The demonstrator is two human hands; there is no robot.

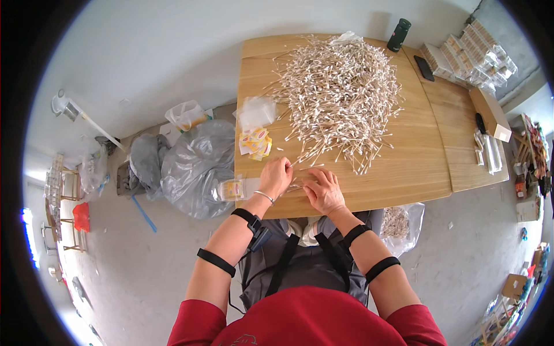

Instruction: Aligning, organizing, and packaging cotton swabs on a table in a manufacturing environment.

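Observation:
A large heap of cotton swabs (340,92) with white tips covers the middle of the wooden table (421,144). At the table's near edge, my left hand (276,177) is closed, its fingertips pinched at a few swabs. Close on its right, my right hand (324,190) has its fingers curled and pressed together around swab ends. Some thin sticks show in the gap between both hands. Left of my left hand lie a stack of yellow and white printed cards (255,143) and a clear plastic box (232,189) with a yellow label at the table's edge.
Translucent bags (257,113) lie beyond the cards. A dark green bottle (399,35) and a black phone (424,68) stand at the back right, near stacked clear boxes (470,55). A cardboard box (490,115) is farther right. A big grey plastic bag (196,170) sits on the floor left.

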